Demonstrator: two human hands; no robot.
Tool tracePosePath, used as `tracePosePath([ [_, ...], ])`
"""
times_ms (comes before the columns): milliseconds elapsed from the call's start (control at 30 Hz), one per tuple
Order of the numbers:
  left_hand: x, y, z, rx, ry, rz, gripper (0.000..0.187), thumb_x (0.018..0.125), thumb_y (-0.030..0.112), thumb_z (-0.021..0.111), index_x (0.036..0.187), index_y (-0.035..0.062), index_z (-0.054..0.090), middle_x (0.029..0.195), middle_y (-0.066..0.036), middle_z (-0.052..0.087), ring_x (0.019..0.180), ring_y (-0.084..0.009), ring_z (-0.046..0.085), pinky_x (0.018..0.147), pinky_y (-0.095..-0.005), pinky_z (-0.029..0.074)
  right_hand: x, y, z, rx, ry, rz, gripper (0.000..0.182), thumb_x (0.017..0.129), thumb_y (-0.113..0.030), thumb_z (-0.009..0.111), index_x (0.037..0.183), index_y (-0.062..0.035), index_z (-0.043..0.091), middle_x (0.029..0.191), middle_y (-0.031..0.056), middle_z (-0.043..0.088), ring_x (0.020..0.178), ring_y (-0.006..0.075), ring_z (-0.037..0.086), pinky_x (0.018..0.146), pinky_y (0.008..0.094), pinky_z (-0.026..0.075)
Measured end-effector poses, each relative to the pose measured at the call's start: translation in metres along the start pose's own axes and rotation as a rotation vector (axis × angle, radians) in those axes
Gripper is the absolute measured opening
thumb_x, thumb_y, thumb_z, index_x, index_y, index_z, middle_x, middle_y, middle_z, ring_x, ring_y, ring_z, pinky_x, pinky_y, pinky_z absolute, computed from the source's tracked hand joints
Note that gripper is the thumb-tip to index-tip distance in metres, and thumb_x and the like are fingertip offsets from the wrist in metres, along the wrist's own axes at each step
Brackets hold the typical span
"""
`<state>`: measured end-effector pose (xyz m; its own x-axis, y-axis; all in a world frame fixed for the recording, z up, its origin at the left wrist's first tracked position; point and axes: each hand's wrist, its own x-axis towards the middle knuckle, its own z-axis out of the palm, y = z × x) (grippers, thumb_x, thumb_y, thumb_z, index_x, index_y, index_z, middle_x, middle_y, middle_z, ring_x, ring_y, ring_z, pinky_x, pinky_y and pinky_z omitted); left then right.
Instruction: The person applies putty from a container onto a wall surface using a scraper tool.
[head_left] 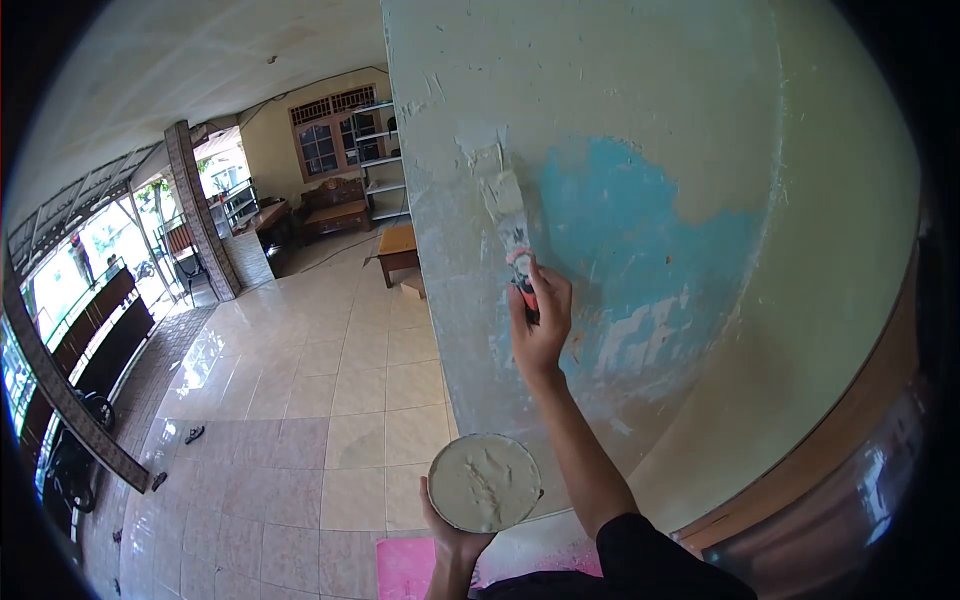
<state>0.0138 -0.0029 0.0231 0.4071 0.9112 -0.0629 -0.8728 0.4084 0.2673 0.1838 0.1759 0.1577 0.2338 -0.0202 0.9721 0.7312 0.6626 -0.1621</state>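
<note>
My right hand grips the red and black handle of a putty knife, raised against the wall. Its blade carries pale putty and lies on the greyish wall surface, left of a bare blue patch. Lower down, my left hand is closed around the side and underside of a round container of putty. The pale, thick putty inside has a rough ridge across its middle. Most of the left fingers are hidden beneath the container.
A pink sheet lies on the floor near the wall's foot. Left of the wall's edge stretches a tiled floor. Farther back stand a wooden table, a wooden bench and a metal shelf. A pillar and a motorcycle are at left.
</note>
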Motion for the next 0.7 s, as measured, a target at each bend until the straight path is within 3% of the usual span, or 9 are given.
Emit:
tracePosePath([
  [200, -0.002, -0.001, 0.004, -0.066, -0.008, 0.005, 0.077, 0.088, 0.068, 0.037, 0.145, 0.0155, 0.038, 0.147, -0.01, 0.038, 0.134, -0.0365, 0.036, 0.109, -0.0627, 0.027, 0.037, -0.014, 0.022, 0.024, -0.088, 0.039, 0.052, 0.087, 0.001, 0.066, 0.137, -0.0065, 0.052, 0.109, 0.0133, 0.052, 0.092, 0.0253, 0.055, 0.076, 0.0336, 0.049],
  [267, 0.0, 0.0, -0.005, -0.083, -0.022, 0.004, 0.077, 0.088, 0.068, 0.037, 0.145, 0.0156, 0.038, 0.147, -0.01, 0.038, 0.134, -0.0359, 0.036, 0.109, -0.0618, 0.027, 0.028, -0.019, 0.018, -0.093, -0.079, 0.03, 0.048, 0.087, 0.004, 0.064, 0.133, -0.0053, 0.056, 0.107, 0.0111, 0.052, 0.087, 0.0211, 0.056, 0.074, 0.0315, 0.048],
  [333, 0.0, 0.001, -0.013, -0.369, -0.126, -0.074, 0.077, 0.088, 0.068, 0.037, 0.144, 0.0157, 0.039, 0.146, -0.01, 0.039, 0.134, -0.0348, 0.036, 0.11, -0.0602, 0.028, 0.01, -0.021, 0.009, -0.079, -0.091, 0.075, 0.048, 0.086, 0.005, 0.065, 0.132, -0.0058, 0.057, 0.105, 0.0105, 0.051, 0.087, 0.0206, 0.054, 0.073, 0.0316, 0.048],
  [367, -0.001, -0.001, -0.013, -0.371, -0.122, -0.072, 0.077, 0.088, 0.068, 0.037, 0.144, 0.0157, 0.039, 0.146, -0.01, 0.039, 0.134, -0.0348, 0.036, 0.11, -0.0602, 0.028, 0.0, -0.019, 0.004, -0.075, -0.099, 0.072, 0.049, 0.085, 0.005, 0.066, 0.132, -0.0056, 0.058, 0.105, 0.0104, 0.051, 0.087, 0.0205, 0.053, 0.072, 0.0316, 0.047],
  [433, -0.001, -0.003, -0.004, -0.066, 0.026, 0.033, 0.077, 0.088, 0.069, 0.038, 0.144, 0.0156, 0.039, 0.146, -0.01, 0.039, 0.133, -0.0346, 0.037, 0.109, -0.0594, 0.028, -0.01, -0.019, -0.002, -0.03, -0.104, 0.075, 0.05, 0.083, 0.005, 0.068, 0.131, -0.0047, 0.058, 0.106, 0.0104, 0.052, 0.086, 0.0208, 0.053, 0.072, 0.0316, 0.047],
  [533, -0.001, -0.003, -0.002, -0.034, 0.033, 0.042, 0.078, 0.088, 0.069, 0.038, 0.144, 0.0154, 0.039, 0.146, -0.01, 0.039, 0.133, -0.0347, 0.037, 0.109, -0.0597, 0.029, 0.006, -0.015, -0.002, -0.068, -0.07, -0.023, 0.053, 0.086, 0.001, 0.066, 0.137, -0.0068, 0.053, 0.108, 0.0121, 0.051, 0.09, 0.024, 0.052, 0.073, 0.033, 0.047],
  [700, 0.0, -0.002, -0.002, -0.096, -0.007, -0.002, 0.078, 0.088, 0.069, 0.039, 0.144, 0.015, 0.039, 0.146, -0.011, 0.039, 0.133, -0.0349, 0.038, 0.109, -0.0596, 0.029, 0.029, -0.016, 0.021, -0.027, -0.109, 0.024, 0.053, 0.086, 0.003, 0.066, 0.137, -0.0068, 0.052, 0.106, 0.0115, 0.05, 0.09, 0.0246, 0.052, 0.077, 0.033, 0.047],
])
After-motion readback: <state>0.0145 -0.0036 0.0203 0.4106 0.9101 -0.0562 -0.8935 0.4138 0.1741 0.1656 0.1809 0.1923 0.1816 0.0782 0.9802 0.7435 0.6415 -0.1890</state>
